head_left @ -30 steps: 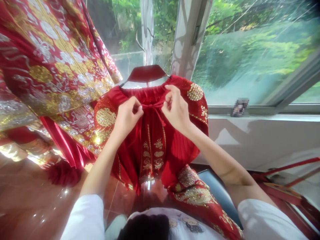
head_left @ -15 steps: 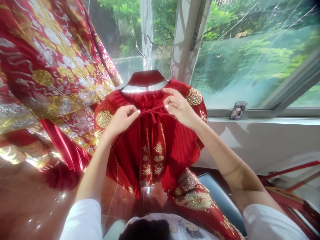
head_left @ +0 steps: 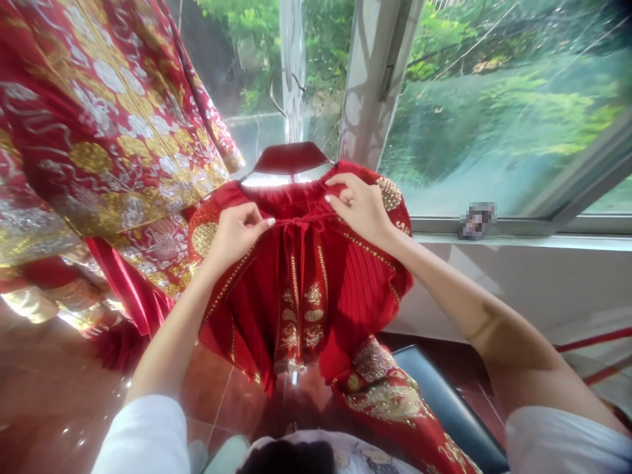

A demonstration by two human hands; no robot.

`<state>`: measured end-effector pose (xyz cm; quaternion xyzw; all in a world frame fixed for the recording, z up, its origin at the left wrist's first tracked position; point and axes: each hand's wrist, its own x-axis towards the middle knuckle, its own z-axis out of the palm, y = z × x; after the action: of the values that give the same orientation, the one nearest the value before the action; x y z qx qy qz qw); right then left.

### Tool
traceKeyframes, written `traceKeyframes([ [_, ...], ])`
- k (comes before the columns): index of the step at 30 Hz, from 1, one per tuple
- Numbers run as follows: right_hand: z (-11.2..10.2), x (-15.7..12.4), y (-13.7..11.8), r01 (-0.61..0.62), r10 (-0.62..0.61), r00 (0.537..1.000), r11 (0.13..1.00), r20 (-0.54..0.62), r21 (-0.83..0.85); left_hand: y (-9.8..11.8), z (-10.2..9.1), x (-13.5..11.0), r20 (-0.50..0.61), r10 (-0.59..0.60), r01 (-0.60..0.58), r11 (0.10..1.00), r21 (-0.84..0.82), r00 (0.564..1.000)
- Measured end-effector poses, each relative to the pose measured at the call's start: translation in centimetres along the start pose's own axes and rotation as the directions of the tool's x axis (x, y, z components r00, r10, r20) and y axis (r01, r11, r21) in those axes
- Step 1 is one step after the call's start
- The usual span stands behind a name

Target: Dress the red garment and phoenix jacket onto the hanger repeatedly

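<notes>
In front of me a red pleated garment (head_left: 345, 289) with gold embroidery hangs on a hanger (head_left: 293, 158). A thin red tie cord (head_left: 309, 218) runs across its gathered neckline, knotted near the middle. Thumb and fingers of my left hand (head_left: 240, 234) pinch the cord left of the knot. On the other side, my right hand (head_left: 360, 207) pinches the cord, its fingers curled beside the neckline. Two gold-embroidered bands (head_left: 301, 296) hang down below the knot.
A larger red robe (head_left: 113, 131) with gold and silver embroidery hangs at the left. Windows (head_left: 494, 131) stand behind, with a small blurred object (head_left: 476, 220) on the sill. Embroidered red cloth (head_left: 390, 395) lies beside a dark stool (head_left: 444, 395) at lower right.
My hands have drawn slightly apart along the cord. The loops at the knot look smaller and tighter, and the garment's front edges have spread a little.
</notes>
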<state>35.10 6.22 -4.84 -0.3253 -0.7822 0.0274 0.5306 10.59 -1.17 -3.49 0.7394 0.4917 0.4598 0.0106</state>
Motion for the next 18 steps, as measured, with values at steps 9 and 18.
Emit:
traceKeyframes([
  [9,-3.5,-0.4,0.9,0.132,-0.173,0.975,0.957,-0.141,-0.259,-0.3,-3.1,0.0,-0.287,0.263,-0.173,0.937,0.304,0.921],
  [18,-6.6,0.7,5.8,-0.021,0.026,0.999,0.979,0.023,-0.202,-3.7,-4.3,2.0,-0.144,0.036,0.016,0.939,0.344,0.989],
])
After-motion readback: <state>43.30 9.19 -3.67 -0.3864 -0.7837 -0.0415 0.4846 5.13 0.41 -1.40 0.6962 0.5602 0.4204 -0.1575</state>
